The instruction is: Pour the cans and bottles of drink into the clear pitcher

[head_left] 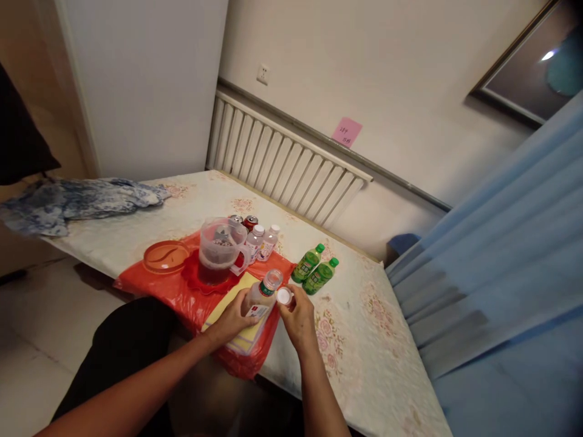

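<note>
My left hand (237,315) is wrapped round a clear bottle (263,296) with an open mouth, tilted above yellow sheets (246,335). Just right of its mouth, my right hand (298,315) pinches a white cap (284,296), its inner side facing up. The cap is apart from the bottle's mouth. Behind the left hand, a clear plastic pitcher (216,255) holding dark, foamy liquid stands on a red scalloped dish (191,276). An orange lid (166,257) lies left of the pitcher, on red plastic (155,285).
Two green bottles (307,263) stand right of the red plastic. Two white-capped bottles (268,243) and two cans (250,223) are behind the pitcher. Crumpled patterned cloth (104,199) lies at the far left. A radiator (282,158) is behind the table (364,340); blue curtains (501,261) hang at right.
</note>
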Demonstrator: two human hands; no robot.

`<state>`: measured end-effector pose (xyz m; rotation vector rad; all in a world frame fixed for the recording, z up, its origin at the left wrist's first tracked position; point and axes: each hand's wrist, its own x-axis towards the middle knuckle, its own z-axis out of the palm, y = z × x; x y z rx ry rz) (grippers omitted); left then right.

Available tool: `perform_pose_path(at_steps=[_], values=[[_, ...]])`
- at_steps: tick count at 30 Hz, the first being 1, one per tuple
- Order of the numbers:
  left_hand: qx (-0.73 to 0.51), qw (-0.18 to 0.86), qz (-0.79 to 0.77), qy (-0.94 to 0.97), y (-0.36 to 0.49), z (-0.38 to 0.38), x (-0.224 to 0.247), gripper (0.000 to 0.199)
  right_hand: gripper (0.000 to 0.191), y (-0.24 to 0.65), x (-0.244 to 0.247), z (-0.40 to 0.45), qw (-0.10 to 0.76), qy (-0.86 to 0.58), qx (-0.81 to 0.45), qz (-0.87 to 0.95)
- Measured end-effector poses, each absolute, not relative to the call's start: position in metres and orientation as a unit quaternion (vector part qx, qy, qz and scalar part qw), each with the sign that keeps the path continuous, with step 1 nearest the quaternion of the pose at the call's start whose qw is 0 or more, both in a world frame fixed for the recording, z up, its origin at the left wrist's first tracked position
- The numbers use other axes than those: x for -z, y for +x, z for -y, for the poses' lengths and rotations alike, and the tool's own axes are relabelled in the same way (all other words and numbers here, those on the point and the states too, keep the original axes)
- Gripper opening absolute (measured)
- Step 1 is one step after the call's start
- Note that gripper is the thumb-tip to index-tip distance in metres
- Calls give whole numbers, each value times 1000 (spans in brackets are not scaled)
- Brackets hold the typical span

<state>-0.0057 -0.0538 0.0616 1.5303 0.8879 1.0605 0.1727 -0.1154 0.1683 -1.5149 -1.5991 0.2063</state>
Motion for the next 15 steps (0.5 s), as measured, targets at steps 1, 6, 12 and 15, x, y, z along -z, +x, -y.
perform_pose_path(at_steps=[1, 6, 12, 15], values=[[-443, 523, -359, 633, -3, 52, -60, 71, 36, 174, -170, 116, 446, -613, -80, 647], [-419, 518, -373, 646, 2, 49, -55, 69, 35, 179, -176, 115, 440, -620, -48, 649], [-415, 543, -364, 633, 1, 50, -45, 69, 37, 184, -181, 113, 405, -613, -3, 678], [-423, 540, -359, 633, 1, 50, -42, 69, 40, 185, -188, 112, 361, -615, 3, 701]])
